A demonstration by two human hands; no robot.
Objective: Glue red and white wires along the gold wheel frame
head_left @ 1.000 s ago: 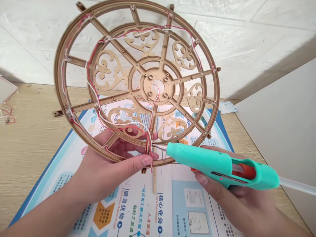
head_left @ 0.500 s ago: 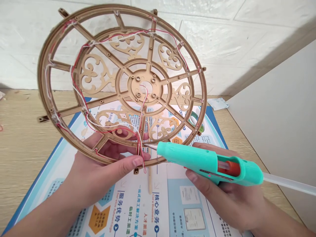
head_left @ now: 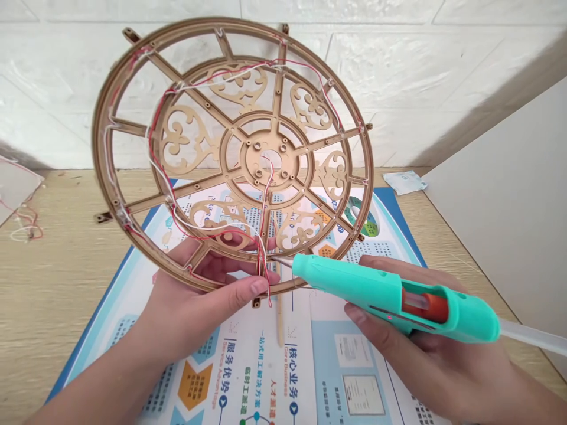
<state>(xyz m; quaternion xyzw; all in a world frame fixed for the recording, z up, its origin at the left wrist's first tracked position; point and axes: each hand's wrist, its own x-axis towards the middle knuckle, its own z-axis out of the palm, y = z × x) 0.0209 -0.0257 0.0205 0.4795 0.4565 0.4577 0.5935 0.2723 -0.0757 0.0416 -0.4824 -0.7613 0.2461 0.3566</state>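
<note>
**Left hand (head_left: 190, 307) clamping a wired openwork wheel frame (head_left: 98, 141), right hand (head_left: 425, 354) bringing in a teal glue gun (head_left: 363, 286)!**
Over on the wooden surface (head_left: 66, 307), a blue-bordered printed sheet (head_left: 345, 360) is lying flat, a white brick-pattern wall (head_left: 398, 88) is rising behind, and a small sachet (head_left: 404, 183) and a tangle of wires (head_left: 26, 221) are sitting off to the sides. The frame is standing tilted above the sheet, its lower rim clenched in the left fingers (head_left: 217, 265), thumb in front. The right fingers (head_left: 381, 262) are wrapped around the gun, its metal nozzle (head_left: 281, 260) reaching just beside the red and white wires (head_left: 266, 248) on the rim, and a glue stick (head_left: 531, 336) is poking out the back!
</note>
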